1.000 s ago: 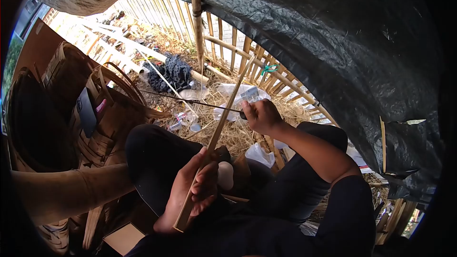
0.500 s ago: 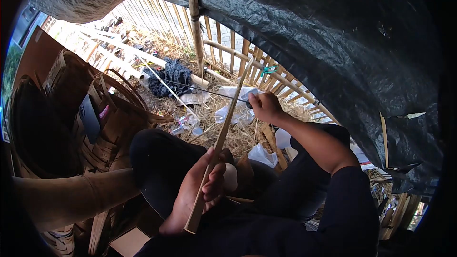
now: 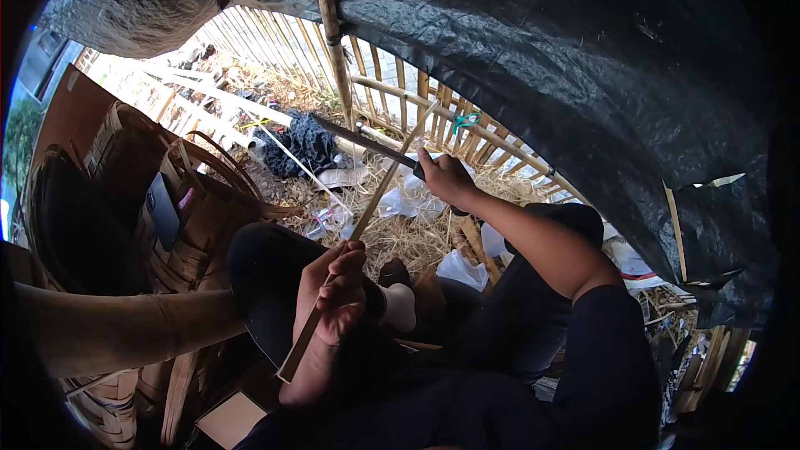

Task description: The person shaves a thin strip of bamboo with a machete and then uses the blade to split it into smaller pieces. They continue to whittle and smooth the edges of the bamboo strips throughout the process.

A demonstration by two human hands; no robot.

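A long, thin bamboo strip (image 3: 377, 198) slants up and away from my lap, its near end by my left wrist. My left hand (image 3: 335, 290) grips it near the lower part, fingers curled round it. In my right hand (image 3: 445, 177) is a long-bladed knife (image 3: 367, 143), held by its dark handle with the blade pointing to the upper left. The blade crosses the strip toward its far end in this view. Below my hands are my bent legs in dark trousers.
Woven baskets (image 3: 187, 225) stand at my left, with a phone (image 3: 162, 212) lying on them. A thick bamboo pole (image 3: 125, 329) runs beside my left knee. Ahead is a bamboo fence (image 3: 417, 96); a black tarp (image 3: 567, 75) hangs at right. Shavings and plastic bags (image 3: 461, 270) litter the ground.
The knife blade has turned from edge-on to showing its broad side, its tip higher. My left hand has turned and moved slightly left and up with the strip.
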